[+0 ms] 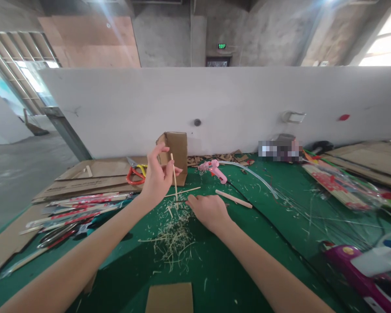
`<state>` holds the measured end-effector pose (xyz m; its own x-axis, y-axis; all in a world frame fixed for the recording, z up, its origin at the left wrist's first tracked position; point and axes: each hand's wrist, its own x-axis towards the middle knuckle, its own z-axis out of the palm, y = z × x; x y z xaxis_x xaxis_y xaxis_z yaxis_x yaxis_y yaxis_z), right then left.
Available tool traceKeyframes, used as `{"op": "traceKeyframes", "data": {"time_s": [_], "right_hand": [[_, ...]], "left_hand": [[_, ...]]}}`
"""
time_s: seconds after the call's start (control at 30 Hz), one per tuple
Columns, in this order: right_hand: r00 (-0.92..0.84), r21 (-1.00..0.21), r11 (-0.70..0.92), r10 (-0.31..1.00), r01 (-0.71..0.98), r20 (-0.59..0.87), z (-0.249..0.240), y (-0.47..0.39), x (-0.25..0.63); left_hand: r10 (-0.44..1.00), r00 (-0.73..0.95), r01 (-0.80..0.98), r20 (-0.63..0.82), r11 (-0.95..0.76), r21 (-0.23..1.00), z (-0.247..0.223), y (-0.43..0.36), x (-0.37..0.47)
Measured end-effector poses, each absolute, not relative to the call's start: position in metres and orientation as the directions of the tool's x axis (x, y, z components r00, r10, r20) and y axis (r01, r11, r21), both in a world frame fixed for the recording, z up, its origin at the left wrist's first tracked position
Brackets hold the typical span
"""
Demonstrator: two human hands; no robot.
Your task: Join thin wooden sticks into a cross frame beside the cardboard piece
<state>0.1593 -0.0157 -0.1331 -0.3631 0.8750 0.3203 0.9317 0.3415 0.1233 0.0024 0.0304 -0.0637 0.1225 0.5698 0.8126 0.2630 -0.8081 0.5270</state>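
Observation:
My left hand (159, 176) is raised at the centre, its thumb and a finger pinching a thin wooden stick (174, 174) that stands nearly upright. Beside the stick's lower end, my right hand (210, 211) is closed, back upward, on something dark and thin that I cannot make out. Under both hands lies a pile of fine wood shavings (174, 241) on the green tabletop (215, 278). Another thin stick (192, 190) lies flat behind the fingers. A thicker wooden rod (233, 199) rests right of my right hand. Behind my left hand stands a folded cardboard piece (178, 152).
A pink glue gun (217, 170) with its cable lies behind the rod. Red and yellow scissors (136, 174) and wrapped sticks (81, 211) are at left. A cardboard piece (169, 298) is in front; a purple device (348, 265) sits at right. A white partition (231, 100) borders the back.

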Motion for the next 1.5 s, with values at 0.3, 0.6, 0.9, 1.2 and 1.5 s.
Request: {"op": "traceKeyframes", "data": {"time_s": [0.3, 0.6, 0.9, 1.2, 1.5], "right_hand": [[-0.334, 0.136, 0.306, 0.872, 0.942, 0.358, -0.130, -0.018, 0.154], [-0.324, 0.136, 0.294, 0.875, 0.946, 0.360, -0.131, -0.020, 0.156], [-0.327, 0.107, 0.310, 0.862, 0.945, 0.388, -0.130, -0.019, 0.159], [-0.359, 0.131, 0.335, 0.897, 0.933, 0.257, -0.134, -0.017, 0.167], [-0.375, 0.133, 0.351, 0.860, 0.927, 0.345, -0.134, -0.011, 0.170]], "left_hand": [[0.708, 0.146, 0.179, 0.691, -0.706, 0.686, -0.059, 0.035, -0.002], [0.733, 0.158, 0.114, 0.661, -0.679, 0.725, -0.058, 0.038, -0.004], [0.763, 0.145, 0.107, 0.630, -0.645, 0.756, -0.055, 0.036, -0.002], [0.766, 0.212, 0.092, 0.607, -0.634, 0.768, -0.052, 0.041, -0.009], [0.805, 0.209, 0.144, 0.556, -0.587, 0.796, -0.045, 0.033, -0.007]]}}
